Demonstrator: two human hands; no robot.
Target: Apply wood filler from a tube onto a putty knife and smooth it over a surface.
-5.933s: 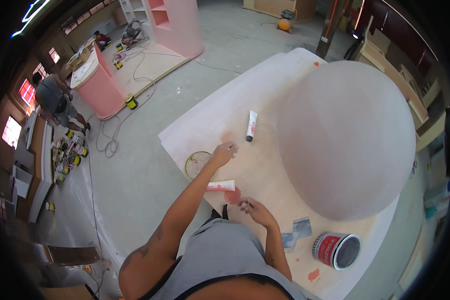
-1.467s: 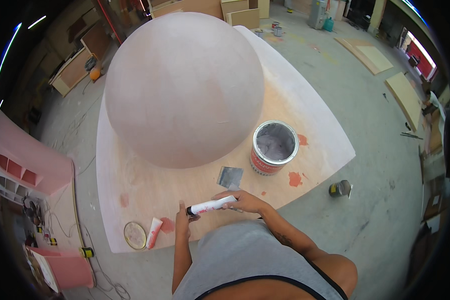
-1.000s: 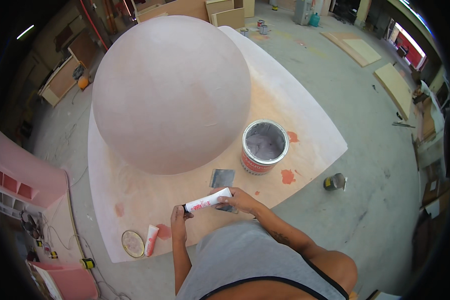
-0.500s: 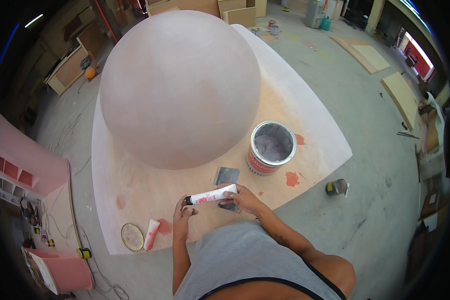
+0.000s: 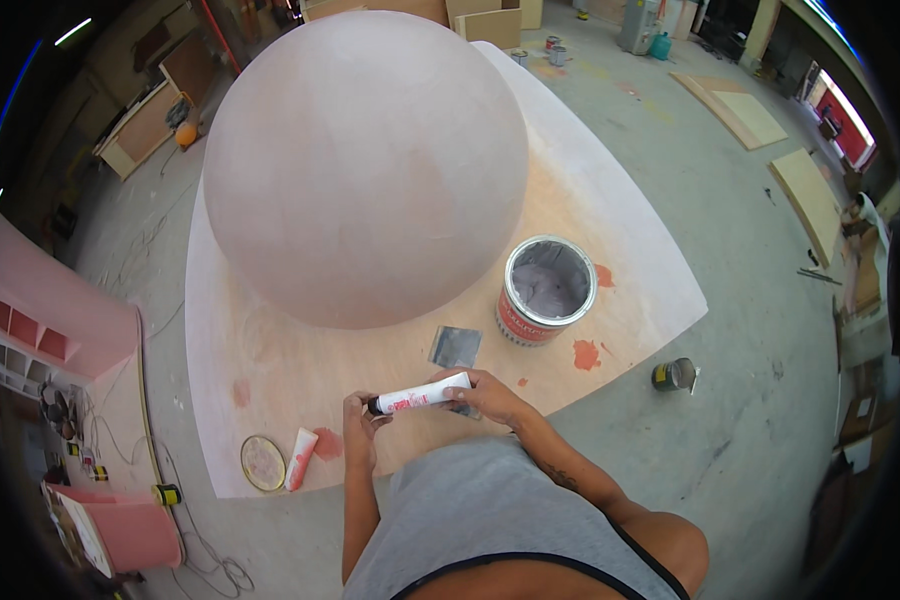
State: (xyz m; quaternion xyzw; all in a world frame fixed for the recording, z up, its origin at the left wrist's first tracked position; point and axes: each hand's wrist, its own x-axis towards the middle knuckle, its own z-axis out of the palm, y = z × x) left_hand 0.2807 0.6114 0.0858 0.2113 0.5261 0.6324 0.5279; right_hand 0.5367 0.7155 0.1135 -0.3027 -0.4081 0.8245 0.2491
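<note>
A white tube (image 5: 422, 394) with red print and a black cap lies level between my hands, over the near part of the board. My left hand (image 5: 360, 425) pinches it at the capped end. Its other end is gripped by my right hand (image 5: 490, 397). Below the right fingers shows part of a dark flat plate (image 5: 467, 411); whether it is held or lying on the board I cannot tell. Just beyond the tube, a grey scraper plate (image 5: 456, 347) lies flat. An open can (image 5: 547, 335) holding grey paste stands to the right.
A large pale dome (image 5: 365, 170) covers much of the board (image 5: 300, 390). At its near left edge lie a round lid (image 5: 263, 464) and a second tube (image 5: 301, 459) by red smears. A small dark can (image 5: 674, 375) is on the floor at right. Cables (image 5: 200, 545) trail at left.
The view has shifted slightly. Both hands still hold the tube, which has turned a little, and the left fingers have closed in more around its cap.
</note>
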